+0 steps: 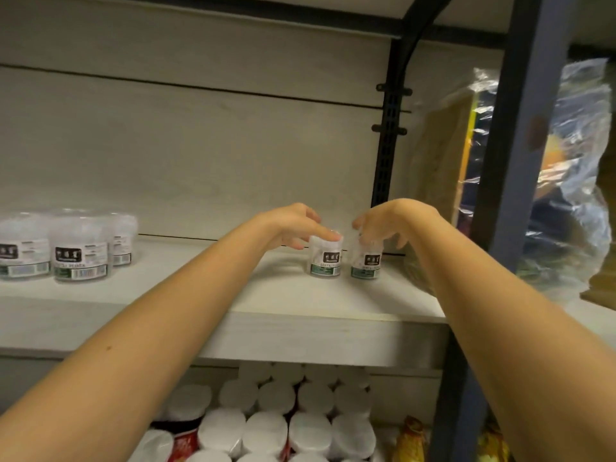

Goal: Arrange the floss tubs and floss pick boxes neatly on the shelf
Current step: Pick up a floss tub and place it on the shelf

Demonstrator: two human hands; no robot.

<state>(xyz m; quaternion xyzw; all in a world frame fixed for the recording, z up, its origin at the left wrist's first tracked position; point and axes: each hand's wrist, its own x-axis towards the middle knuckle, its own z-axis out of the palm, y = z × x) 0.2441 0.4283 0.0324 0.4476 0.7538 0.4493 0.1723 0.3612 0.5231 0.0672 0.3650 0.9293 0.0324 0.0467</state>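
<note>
Left hand (293, 225) gripping the lid of one floss tub (324, 260), right hand (386, 223) gripping the neighbouring floss tub (366, 263). Both upright, just beside each other on the white shelf (283, 295). Three more tubs (81, 250) clustered far left

from my feed i see a pale whitewashed wooden shelf (300, 315) running across the frame, its thick front edge catching soft indoor light. behind it a back panel (200, 135) of the same pale boards, with dark seams running across. a black slotted upright (388, 141) with two brackets stands at the panel's right end. nearer me on the right, a dark blue metal post (520, 161) rises past the shelf edge. beyond the post sits crinkled clear plastic wrapping (580, 181) over dark goods. below the shelf, rows of white-lidded jars (310, 428) are packed close together.
</note>
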